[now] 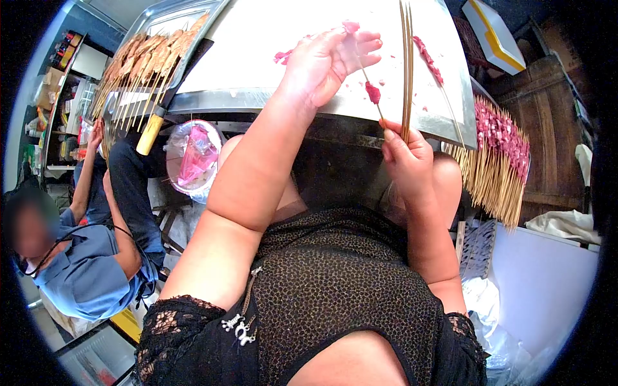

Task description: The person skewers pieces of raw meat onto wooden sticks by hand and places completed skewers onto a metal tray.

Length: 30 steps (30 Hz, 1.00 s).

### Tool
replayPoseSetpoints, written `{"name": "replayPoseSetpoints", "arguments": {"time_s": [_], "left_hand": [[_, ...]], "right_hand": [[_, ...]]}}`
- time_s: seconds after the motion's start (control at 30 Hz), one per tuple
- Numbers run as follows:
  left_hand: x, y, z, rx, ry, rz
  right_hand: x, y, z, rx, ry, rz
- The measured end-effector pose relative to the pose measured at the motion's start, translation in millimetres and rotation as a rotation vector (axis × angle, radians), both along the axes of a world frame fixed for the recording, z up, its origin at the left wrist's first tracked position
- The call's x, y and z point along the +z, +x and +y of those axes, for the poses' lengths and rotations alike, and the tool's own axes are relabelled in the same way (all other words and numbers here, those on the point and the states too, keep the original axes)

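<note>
Above white metal-edged table [257, 38] | thin wooden skewer [380, 112] threaded with red meat chunk [373, 93], plus straight brown sticks [407, 64], gripped by right hand [409, 157] | left hand [325, 67] by pink meat piece [351, 27], hold unclear | might be pricked if skewer slips

- Two hands: one left [322, 67], one right [410, 157]
- One skewer [380, 110] between them, one red chunk [373, 93] midway
- About three bare sticks [407, 71] above the right hand
- One loaded skewer [430, 61] right of it
- Farther right, one raw skewer pile [502, 138], uncountable
- Left of the left hand: one tray [215, 20], one knife [151, 132], one bucket [170, 157], one co-worker [90, 270]
</note>
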State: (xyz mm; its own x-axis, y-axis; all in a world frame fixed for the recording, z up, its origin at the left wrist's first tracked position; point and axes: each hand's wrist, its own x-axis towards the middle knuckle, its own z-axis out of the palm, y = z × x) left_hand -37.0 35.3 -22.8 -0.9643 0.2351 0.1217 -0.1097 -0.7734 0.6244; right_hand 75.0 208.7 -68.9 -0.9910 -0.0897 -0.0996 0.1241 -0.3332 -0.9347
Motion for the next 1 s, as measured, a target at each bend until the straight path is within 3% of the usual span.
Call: {"name": "replayPoseSetpoints", "arguments": {"time_s": [0.43,0.5,0.57,0.6,0.63,0.67,0.73,0.8,0.87,1.0], "left_hand": [[-3.8,27.2,36.1,-0.159,-0.14,0.031],[7.1,21.6,20.9,-0.197,-0.635,0.242],[-10.1,-7.6,-2.2,0.171,-1.082,0.417],[-6.7,-15.3,-12.3,0.298,-1.145,0.46],[3.5,-12.3,-14.8,0.387,-1.194,0.256],[4.0,-14.3,-19.0,0.383,-1.195,0.26],[1.7,-25.9,-25.0,0.713,-1.672,0.577],[-6.4,-40.9,-20.5,0.799,-1.71,0.652],[-6.1,-46.3,-10.9,0.678,-2.078,0.61],[-10.6,-47.3,-9.9,0.687,-2.076,0.746]], "right_hand": [[14.5,-2.2,3.5,-0.191,-0.073,-0.008],[17.4,-5.0,11.4,-0.181,-0.063,0.026],[22.9,-6.2,13.7,-0.207,-0.073,0.069],[21.7,-6.6,15.4,-0.216,-0.075,0.069],[19.5,-7.6,17.3,-0.223,-0.088,0.064],[17.7,-8.6,18.6,-0.229,-0.102,0.059],[15.1,-10.4,18.9,-0.22,-0.107,0.081],[13.4,-11.7,17.0,-0.214,-0.112,0.101],[12.8,-12.3,13.6,-0.228,-0.127,0.102],[12.5,-9.5,17.0,-0.204,-0.098,0.041]]}}
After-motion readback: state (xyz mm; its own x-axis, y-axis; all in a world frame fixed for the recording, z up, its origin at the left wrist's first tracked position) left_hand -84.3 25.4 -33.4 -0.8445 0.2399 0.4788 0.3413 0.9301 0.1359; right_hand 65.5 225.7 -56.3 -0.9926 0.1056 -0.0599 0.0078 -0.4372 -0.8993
